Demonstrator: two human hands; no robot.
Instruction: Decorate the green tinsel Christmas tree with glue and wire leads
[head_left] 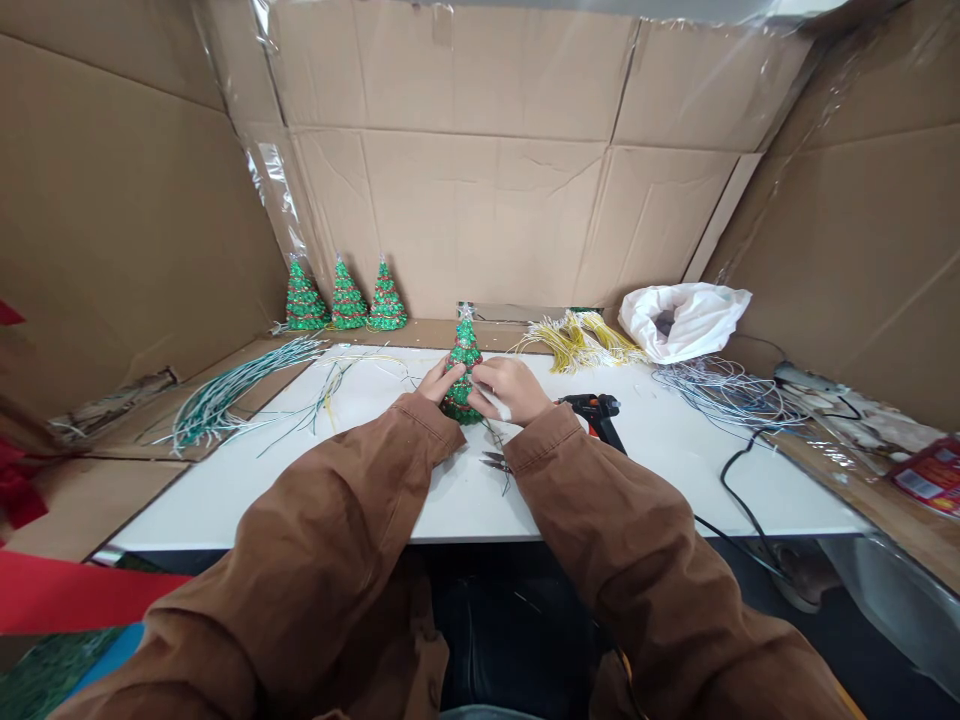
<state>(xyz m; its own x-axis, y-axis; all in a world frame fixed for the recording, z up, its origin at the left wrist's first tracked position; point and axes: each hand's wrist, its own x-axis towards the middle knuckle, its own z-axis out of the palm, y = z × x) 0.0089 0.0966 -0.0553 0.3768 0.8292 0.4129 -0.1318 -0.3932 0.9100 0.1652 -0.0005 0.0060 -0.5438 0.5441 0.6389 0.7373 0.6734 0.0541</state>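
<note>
Bare bench point(300, 480) from 7 to 9 o'clock of the left hand point(442, 381), easy way through there. The small tree point(465, 360) plugs the gap between it and the right hand point(511, 388). Glue gun point(598, 410) sits near the right hand at 3, a black cable point(739, 475) at 4. Pliers point(495, 462) at 6. Green wire bundle point(225, 398) at 10, yellow wires point(577, 340) and white bag point(686, 318) at 1 to 2. Cardboard walls point(480, 200) box it in.

Base of tree point(465, 352) behind left hand point(442, 381) and right hand point(514, 389) — red packet point(931, 478) half off-frame.
</note>
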